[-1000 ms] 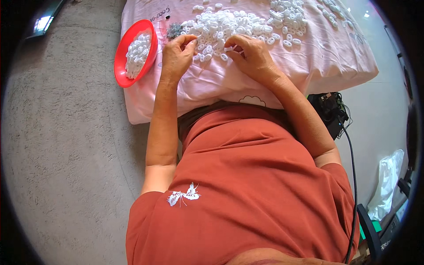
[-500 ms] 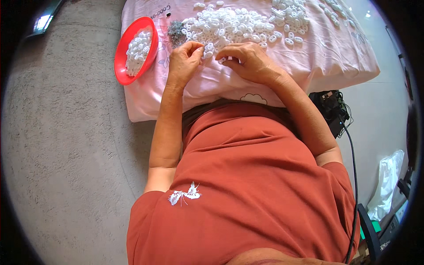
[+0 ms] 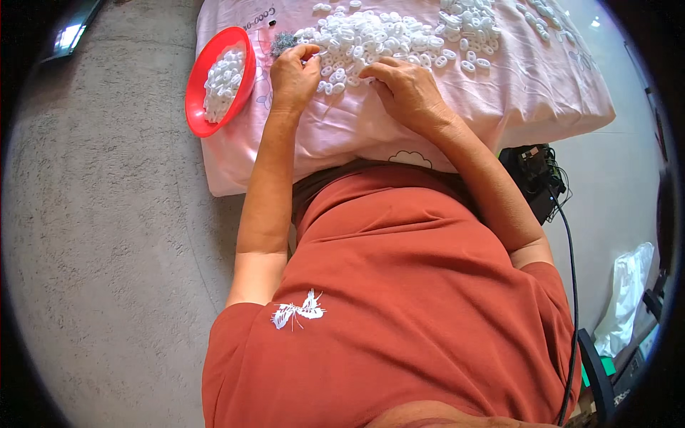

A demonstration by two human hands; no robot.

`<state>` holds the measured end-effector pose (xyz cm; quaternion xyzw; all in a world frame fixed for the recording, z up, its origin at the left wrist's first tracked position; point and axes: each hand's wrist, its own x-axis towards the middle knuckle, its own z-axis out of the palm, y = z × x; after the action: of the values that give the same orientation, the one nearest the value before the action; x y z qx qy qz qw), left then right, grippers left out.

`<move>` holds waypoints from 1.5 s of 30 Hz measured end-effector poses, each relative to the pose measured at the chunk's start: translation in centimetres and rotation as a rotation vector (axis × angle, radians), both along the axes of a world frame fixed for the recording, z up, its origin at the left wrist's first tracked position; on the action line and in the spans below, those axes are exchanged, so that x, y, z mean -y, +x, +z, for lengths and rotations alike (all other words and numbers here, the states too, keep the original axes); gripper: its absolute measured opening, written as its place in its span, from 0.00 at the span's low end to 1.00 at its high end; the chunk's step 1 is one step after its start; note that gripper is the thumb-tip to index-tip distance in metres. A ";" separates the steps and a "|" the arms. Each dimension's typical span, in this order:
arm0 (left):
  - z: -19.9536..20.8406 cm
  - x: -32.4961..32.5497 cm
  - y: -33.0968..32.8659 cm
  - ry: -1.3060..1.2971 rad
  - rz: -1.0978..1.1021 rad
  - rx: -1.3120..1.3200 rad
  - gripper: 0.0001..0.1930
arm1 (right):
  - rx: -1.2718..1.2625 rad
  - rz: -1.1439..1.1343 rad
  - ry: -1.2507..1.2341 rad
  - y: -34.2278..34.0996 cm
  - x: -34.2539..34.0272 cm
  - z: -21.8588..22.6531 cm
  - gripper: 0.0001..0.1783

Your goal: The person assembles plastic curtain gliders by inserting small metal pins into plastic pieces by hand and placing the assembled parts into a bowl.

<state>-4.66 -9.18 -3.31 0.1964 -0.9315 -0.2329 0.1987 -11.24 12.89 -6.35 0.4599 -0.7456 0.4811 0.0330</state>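
Note:
My left hand (image 3: pixel 294 80) is beside a small heap of fine grey bits (image 3: pixel 284 43), too small to make out, and partly covers it. Thumb and forefinger are bent close together at the left edge of a big pile of white oval plastic pieces with holes (image 3: pixel 382 36). What they pinch, if anything, is hidden. My right hand (image 3: pixel 412 91) is at the near edge of this pile, with its fingers curled in. A bit of white shows between its thumb and forefinger, seemingly one of the oval pieces. Several loose ovals (image 3: pixel 332 87) lie between the hands.
A red bowl (image 3: pixel 251 85) of white pieces stands left on the pink cloth (image 3: pixel 464 121) covering the work surface. More ovals (image 3: pixel 471 25) lie at the far right. A small black object (image 3: pixel 272 23) is near the bowl. Black equipment with a cable (image 3: pixel 531 178) sits below the right side.
My left hand has moved away from me and slightly left, to the grey heap. My right hand has shifted slightly away and right. More loose ovals show between the hands.

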 end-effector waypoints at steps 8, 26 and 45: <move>-0.4 2.0 0.1 -0.060 0.014 -0.058 0.10 | -0.023 -0.028 0.043 0.0 -0.2 0.4 0.09; 0.4 1.6 0.3 0.076 -0.049 0.002 0.08 | -0.024 -0.017 0.042 -0.3 -0.3 0.1 0.08; -0.4 0.9 3.1 0.108 0.001 -0.011 0.09 | -0.005 0.015 0.080 -0.1 -0.3 0.5 0.09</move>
<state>-1.52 -10.11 -3.70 0.2061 -0.9162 -0.2841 0.1932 -11.35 13.21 -5.84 0.4679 -0.7607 0.4498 0.0127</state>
